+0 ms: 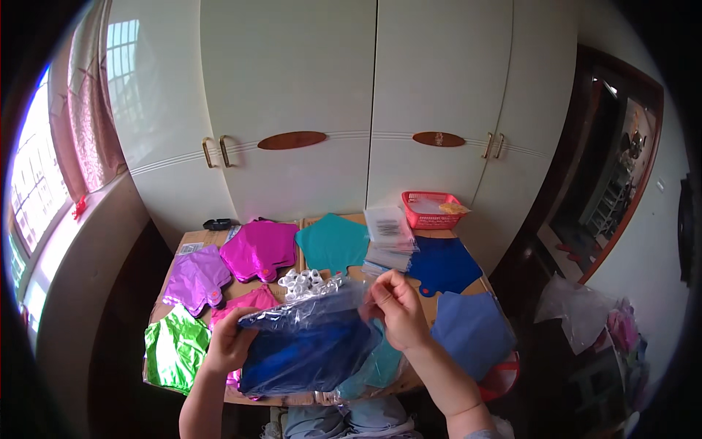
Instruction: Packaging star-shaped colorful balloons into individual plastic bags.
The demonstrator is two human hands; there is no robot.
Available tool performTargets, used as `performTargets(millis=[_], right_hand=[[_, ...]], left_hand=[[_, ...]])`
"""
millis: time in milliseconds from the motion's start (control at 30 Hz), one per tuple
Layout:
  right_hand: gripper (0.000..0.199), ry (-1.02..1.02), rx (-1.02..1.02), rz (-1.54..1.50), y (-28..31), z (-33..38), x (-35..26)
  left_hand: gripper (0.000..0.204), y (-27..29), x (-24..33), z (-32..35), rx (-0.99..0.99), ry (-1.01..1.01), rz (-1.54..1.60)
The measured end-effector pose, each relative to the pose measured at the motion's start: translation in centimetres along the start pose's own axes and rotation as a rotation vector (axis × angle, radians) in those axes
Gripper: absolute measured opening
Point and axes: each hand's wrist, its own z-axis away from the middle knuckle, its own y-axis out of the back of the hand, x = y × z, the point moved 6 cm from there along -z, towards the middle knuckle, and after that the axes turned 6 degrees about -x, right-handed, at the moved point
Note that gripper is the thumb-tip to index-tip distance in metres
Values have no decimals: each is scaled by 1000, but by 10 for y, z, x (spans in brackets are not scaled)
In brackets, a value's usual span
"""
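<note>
Above the near middle of the table I hold a clear plastic bag [307, 358] with dark blue folded foil inside. My left hand [232, 340] grips its left edge, thumb pressed to the fingers. At the upper right edge, my right hand [397, 311] pinches the clear film. Partly hidden behind the bag are a pink foil piece [248, 304] and a pale teal one [384, 366]. Just beyond it lies a pile of small white rings or rolls [301, 284].
Flat foil balloons lie around the cardboard-covered table [285, 291]: lilac [194, 278], magenta [259, 249], teal [333, 241], dark blue [446, 267], periwinkle [472, 322] and green [177, 347]. A stack of clear packets [390, 230] stands by a red basket [431, 219]. White cabinets [292, 80] rise behind.
</note>
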Motion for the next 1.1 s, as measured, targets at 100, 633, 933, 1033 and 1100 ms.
performTargets(millis=[100, 633, 933, 1033, 1100], right_hand=[[10, -301, -188, -196, -7, 6, 0], [59, 155, -212, 353, 49, -4, -47], [16, 160, 106, 270, 34, 21, -8], [15, -153, -5, -179, 31, 16, -5], [17, -401, -268, -533, 36, 19, -19]], left_hand=[[23, 16, -5, 5, -65, 47, -99], [20, 33, -24, -3, -22, -103, 250], [19, 27, -19, 2, 30, -112, 228], [21, 42, -30, 9, 41, -101, 249], [22, 48, -31, 12, 21, -101, 240]])
